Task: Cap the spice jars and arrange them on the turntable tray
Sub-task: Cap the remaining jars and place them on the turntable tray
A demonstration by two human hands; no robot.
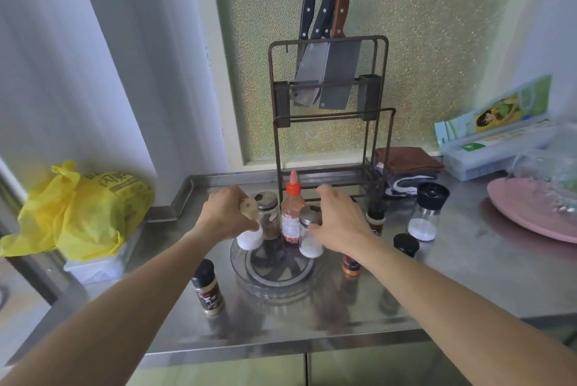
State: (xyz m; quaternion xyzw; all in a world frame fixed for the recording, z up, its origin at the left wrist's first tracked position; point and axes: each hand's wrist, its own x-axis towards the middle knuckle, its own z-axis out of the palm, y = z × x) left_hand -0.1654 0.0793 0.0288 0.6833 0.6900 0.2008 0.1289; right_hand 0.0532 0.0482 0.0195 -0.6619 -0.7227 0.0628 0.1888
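A clear round turntable tray (pixel 274 276) lies on the steel counter in front of me. On it stand a glass jar of white powder with a wooden lid (pixel 249 237), a dark-filled jar with a steel cap (pixel 268 217), a red sauce bottle (pixel 292 214) and a steel-capped jar of white powder (pixel 310 232). My left hand (pixel 228 214) grips the wooden-lidded jar at the tray's left edge. My right hand (pixel 338 220) wraps its fingers around the steel-capped white jar. Off the tray, a black-capped spice jar (pixel 208 288) stands to the left and an orange jar (pixel 351 265) under my right wrist.
A knife rack (pixel 331 98) with cleavers rises just behind the tray. To the right stand a black-topped grinder (pixel 426 214), a loose black cap (pixel 406 244), a small dark jar (pixel 375 220) and a pink plate (pixel 530 214). A yellow bag (pixel 81 210) sits far left.
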